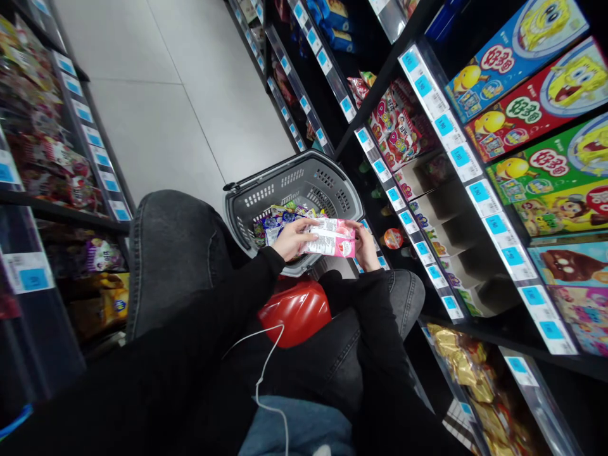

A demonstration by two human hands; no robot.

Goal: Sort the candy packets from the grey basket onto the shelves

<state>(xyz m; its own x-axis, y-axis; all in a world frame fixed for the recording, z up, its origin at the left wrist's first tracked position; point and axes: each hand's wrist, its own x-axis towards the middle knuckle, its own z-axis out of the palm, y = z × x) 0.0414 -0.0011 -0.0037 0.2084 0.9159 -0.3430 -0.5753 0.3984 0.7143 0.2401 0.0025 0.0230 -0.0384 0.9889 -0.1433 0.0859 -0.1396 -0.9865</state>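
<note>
A pink and white candy packet [330, 238] is held flat between my two hands, above the near side of a grey shopping basket [247, 209]. My left hand [295, 238] grips its left end, the fingers lying over the printed face. At the right end, my right hand [365, 246] has its fingers closed on the packet's edge. Inside the basket lie several small purple, blue and yellow snack packets [285, 218], partly hidden behind my left hand and the held packet. A red stool [299, 313] shows between my legs.
Shelves with price labels stand on both sides. On the right are colourful cartoon boxes [527, 114], open cartons [441, 228], red candy bags [399, 123] and gold packets [468, 367]. Bagged sweets [52, 139] fill the left shelf. Grey floor tiles [156, 95] stretch ahead. A white cable [260, 383] hangs before me.
</note>
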